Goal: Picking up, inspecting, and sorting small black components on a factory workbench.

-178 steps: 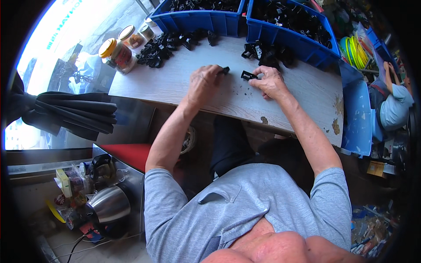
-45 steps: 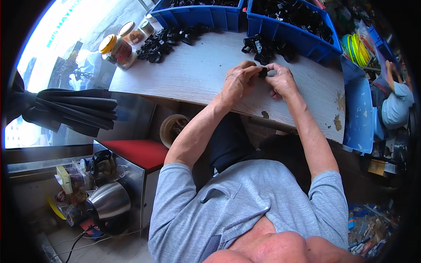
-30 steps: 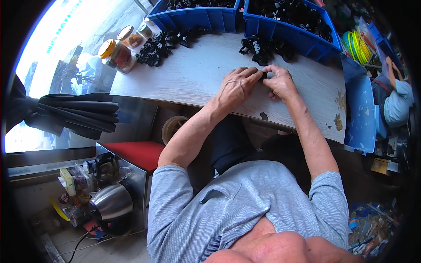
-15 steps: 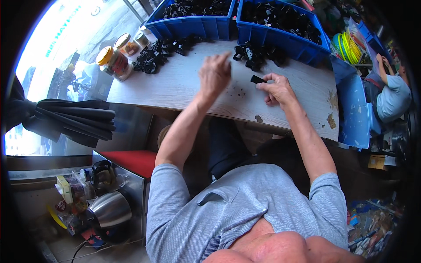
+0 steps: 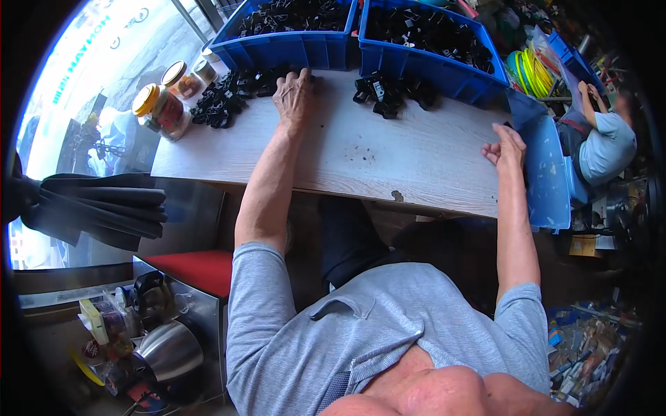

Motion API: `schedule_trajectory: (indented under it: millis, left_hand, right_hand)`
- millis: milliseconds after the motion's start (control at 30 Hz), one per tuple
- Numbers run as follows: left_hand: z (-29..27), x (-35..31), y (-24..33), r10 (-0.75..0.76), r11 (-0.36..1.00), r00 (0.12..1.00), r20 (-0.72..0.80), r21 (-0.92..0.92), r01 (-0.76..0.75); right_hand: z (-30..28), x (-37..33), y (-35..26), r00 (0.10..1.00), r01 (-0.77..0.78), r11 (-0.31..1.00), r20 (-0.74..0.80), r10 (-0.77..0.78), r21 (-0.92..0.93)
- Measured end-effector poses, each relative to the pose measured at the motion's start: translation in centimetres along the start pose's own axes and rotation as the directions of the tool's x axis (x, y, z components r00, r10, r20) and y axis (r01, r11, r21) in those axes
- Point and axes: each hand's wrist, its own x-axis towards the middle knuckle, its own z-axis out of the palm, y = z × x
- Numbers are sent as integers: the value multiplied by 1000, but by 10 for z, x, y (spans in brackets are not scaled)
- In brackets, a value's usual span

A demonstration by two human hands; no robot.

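Note:
My left hand (image 5: 293,97) reaches over the far left of the table, with bent, parted fingers at the edge of a pile of small black plastic parts (image 5: 220,104). Its fingertips are partly lost against the dark pile, and no part shows in its grasp. At the table's right edge, beside a light blue bin (image 5: 548,166), my right hand (image 5: 508,147) has curled fingers. A dark bit of a black plastic part (image 5: 508,125) shows at its fingertips, mostly hidden by the hand. Between the hands, a smaller heap of black parts (image 5: 388,96) lies near the table's back.
Two blue crates (image 5: 284,52) full of black parts stand along the table's back. Jars, one with a yellow lid (image 5: 146,100), stand at the left. Another person (image 5: 607,142) sits beyond the bin, near a yellow coil (image 5: 533,73). A steel kettle (image 5: 170,350) is at lower left.
My right hand has swung right from mid-table to the bin's side with the black part. My left hand has moved left and away from me to the pile.

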Motion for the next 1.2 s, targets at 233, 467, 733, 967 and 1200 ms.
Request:
schedule_trajectory:
  millis: [233, 467, 733, 967, 1200]
  left_hand:
    - [-5, 0, 8, -64, 996, 995, -71, -71, 59]
    - [5, 6, -4, -61, 998, 996, -60, -5, 61]
    - [-21, -36, 4, 115, 986, 993, 34, -127, -110]
    - [-47, -72, 7, 204, 967, 978, 52, -165, -193]
    - [-50, -90, 39, 249, 863, 934, -257, -378, -334]
  right_hand:
    - [74, -43, 11, 900, -7, 986, 429, 79, -167]
    - [147, -83, 5, 864, 98, 942, 497, 79, -321]
    - [170, -95, 7, 840, 273, 849, 542, 19, -452]
    - [165, -92, 13, 800, 294, 850, 599, 31, -436]
    - [148, -104, 12, 784, 270, 918, 620, -34, -291]
